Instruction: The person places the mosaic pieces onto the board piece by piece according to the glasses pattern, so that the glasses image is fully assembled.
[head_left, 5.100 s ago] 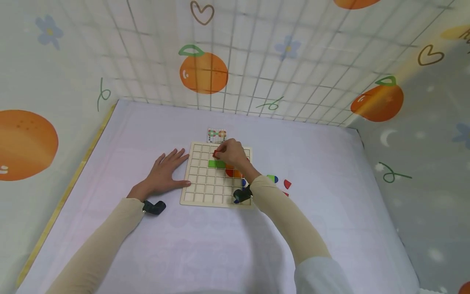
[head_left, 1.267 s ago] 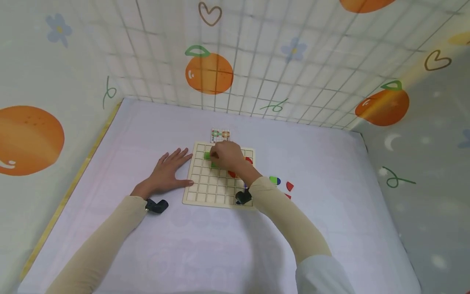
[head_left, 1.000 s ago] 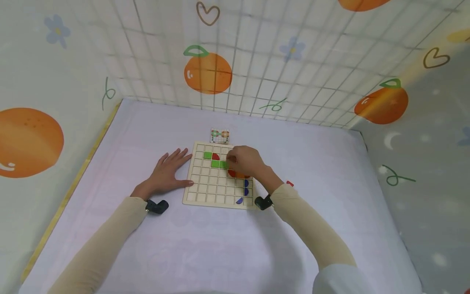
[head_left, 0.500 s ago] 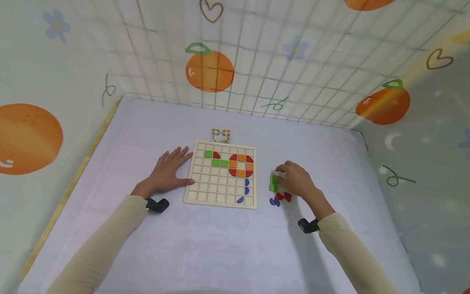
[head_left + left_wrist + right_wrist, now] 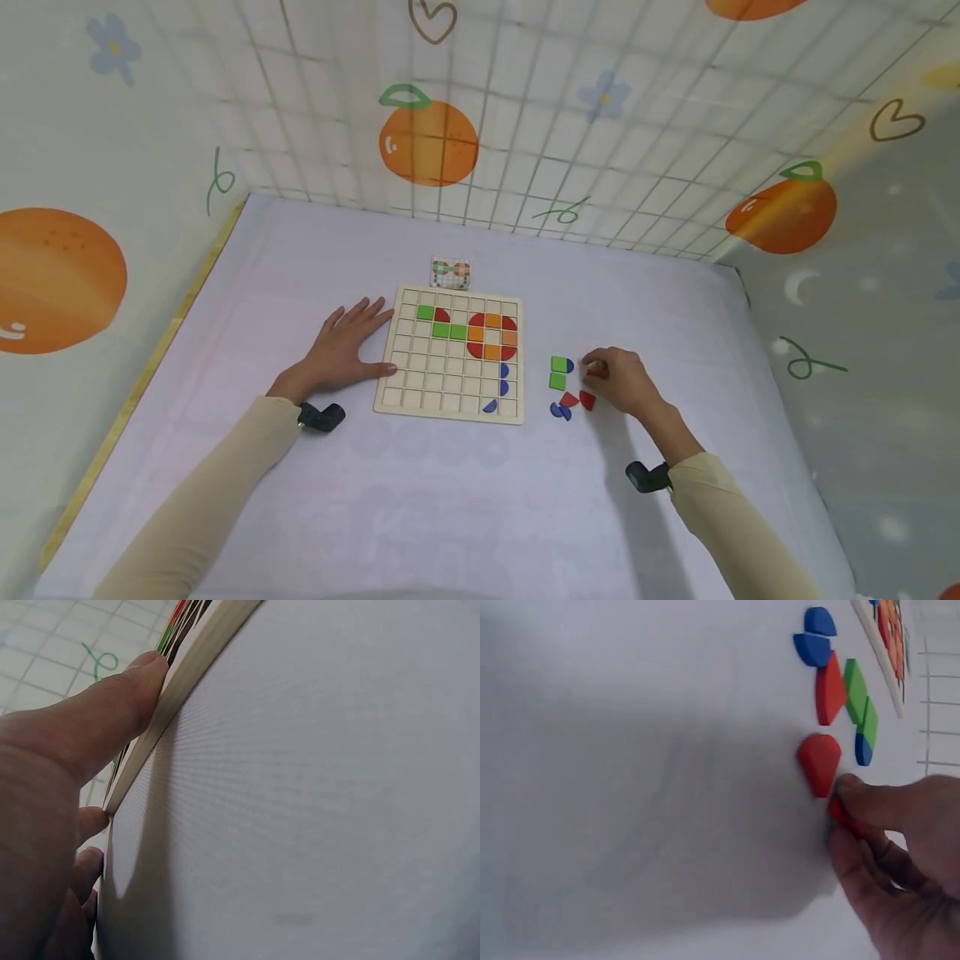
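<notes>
A wooden grid board [image 5: 420,392] lies on the white mat, with green, red, orange and blue pieces in its upper and right cells. My left hand [image 5: 341,350] lies flat beside the board's left edge, and its thumb [image 5: 112,712] presses the board's rim [image 5: 187,679]. My right hand [image 5: 594,368] is right of the board, among the loose pieces. Its fingertips pinch a small red piece [image 5: 843,814], which rests low on the mat. A red quarter-round piece [image 5: 819,761] lies just beside that one.
More loose pieces lie between board and right hand: two green squares [image 5: 558,372], a red wedge [image 5: 568,400], blue half-rounds [image 5: 559,411]. A small pattern card [image 5: 451,273] sits behind the board. Printed walls with wire mesh enclose the mat on three sides.
My right hand left the board after setting red and green pieces there, moved right to the loose pieces, and now pinches a red one. The left hand has stayed in place.
</notes>
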Available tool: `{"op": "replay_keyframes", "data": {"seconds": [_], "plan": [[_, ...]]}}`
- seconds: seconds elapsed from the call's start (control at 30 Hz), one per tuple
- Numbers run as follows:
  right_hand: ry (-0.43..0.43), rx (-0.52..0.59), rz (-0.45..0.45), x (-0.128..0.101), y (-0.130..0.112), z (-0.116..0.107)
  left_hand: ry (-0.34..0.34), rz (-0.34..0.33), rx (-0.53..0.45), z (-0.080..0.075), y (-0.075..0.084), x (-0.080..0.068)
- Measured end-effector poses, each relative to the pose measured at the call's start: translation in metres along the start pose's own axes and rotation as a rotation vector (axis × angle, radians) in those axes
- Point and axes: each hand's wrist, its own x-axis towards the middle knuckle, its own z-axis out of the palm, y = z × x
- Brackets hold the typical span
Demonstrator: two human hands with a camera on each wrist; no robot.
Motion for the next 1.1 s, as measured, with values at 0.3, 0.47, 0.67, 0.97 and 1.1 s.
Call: {"op": "replay_keyframes", "data": {"seconds": [0.3,0.47,0.67,0.97,1.1], "plan": [[-0.029,0.019,-0.004,0.004,0.001,-0.002,-0.004,-0.003,-0.002,0.0,0.001,-0.001],[-0.011,-0.015,-0.047,0.004,-0.002,0.003,-0.009,-0.003,-0.005,0.0,0.001,-0.001],[0.023,-0.034,-0.068,0.005,-0.004,0.008,-0.002,-0.005,0.006,0.0,-0.001,0.0],[0.026,-0.016,-0.088,0.006,-0.002,0.009,-0.014,-0.009,0.007,0.001,-0.002,0.001],[0.021,-0.014,-0.036,-0.001,-0.004,0.003,-0.024,-0.011,0.012,0.001,-0.001,0.002]]}}
